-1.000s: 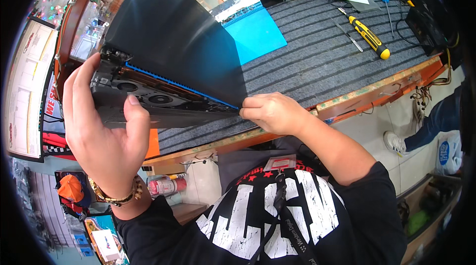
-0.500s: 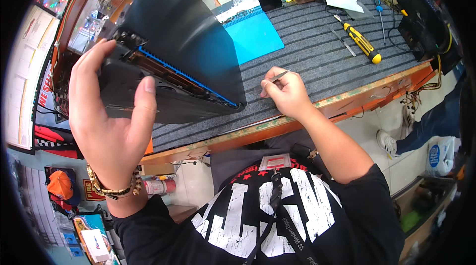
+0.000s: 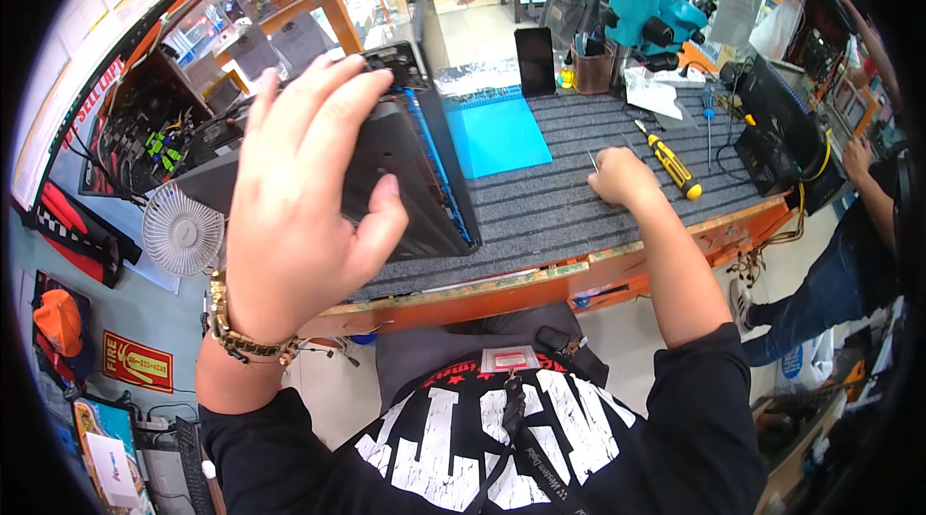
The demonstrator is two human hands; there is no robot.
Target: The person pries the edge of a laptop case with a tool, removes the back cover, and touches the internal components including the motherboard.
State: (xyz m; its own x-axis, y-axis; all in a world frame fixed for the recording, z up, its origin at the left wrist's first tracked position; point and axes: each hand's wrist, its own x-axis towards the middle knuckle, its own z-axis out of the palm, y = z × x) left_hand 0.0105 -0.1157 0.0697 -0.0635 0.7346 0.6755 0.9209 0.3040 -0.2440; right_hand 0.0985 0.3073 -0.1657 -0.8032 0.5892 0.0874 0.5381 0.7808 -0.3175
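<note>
My left hand (image 3: 304, 197) grips a black laptop (image 3: 415, 168) stood up on its edge on the grey ribbed mat (image 3: 569, 206), its opened underside with a blue strip facing right. Over to the right, my right hand (image 3: 622, 177) rests on the mat, fingers closed around a thin metal tool (image 3: 593, 161) whose tip pokes up. A yellow-handled screwdriver (image 3: 672, 166) lies just right of that hand.
A blue work mat (image 3: 497, 134) lies behind the laptop, with a black phone (image 3: 533, 60) beyond it. A teal microscope (image 3: 627, 9) and a black box (image 3: 776, 134) stand at the back right. A small white fan (image 3: 181, 230) sits left. Another person (image 3: 858, 226) is at the right edge.
My left hand has tipped the laptop from lying tilted to standing on edge. My right hand left the laptop's edge and moved right across the mat with the thin tool.
</note>
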